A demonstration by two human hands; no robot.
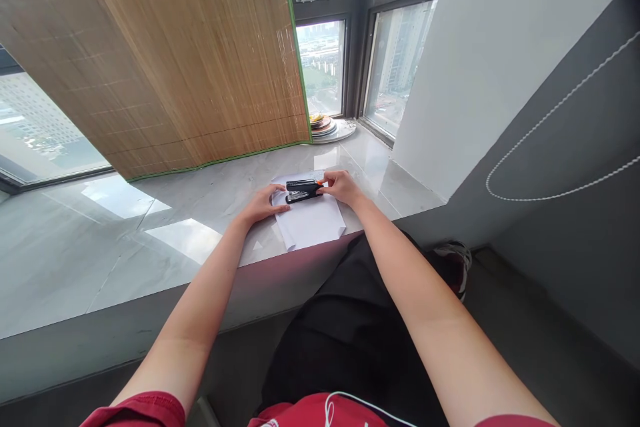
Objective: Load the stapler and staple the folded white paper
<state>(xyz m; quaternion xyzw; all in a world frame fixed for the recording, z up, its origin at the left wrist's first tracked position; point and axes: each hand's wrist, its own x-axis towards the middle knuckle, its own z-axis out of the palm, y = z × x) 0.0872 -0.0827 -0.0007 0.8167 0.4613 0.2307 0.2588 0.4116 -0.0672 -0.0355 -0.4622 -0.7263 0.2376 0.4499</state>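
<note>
A black stapler with an orange part at one end (306,184) lies on a white sheet of paper with curled near corners (315,221), its two arms parted toward the left. The right grip (343,187) pinches its orange end; the left grip (261,205) is spread, thumb and fingers about the parted end. Should the upper arm come down while a left fingertip strays into the gap, that finger could be nipped. Held only at the far end, the stapler could also swivel if pushed from the left. Whether staples are loaded, I cannot tell.

The paper's near corners reach almost to the front edge of the glossy grey marbled stone sill (65,260); on so smooth a surface, a dragging wrist could pull the sheet over. Farther back, a stack of round plates (324,127) sits beside the brown bamboo blind with green edging (200,60); a swinging blind could knock it.
</note>
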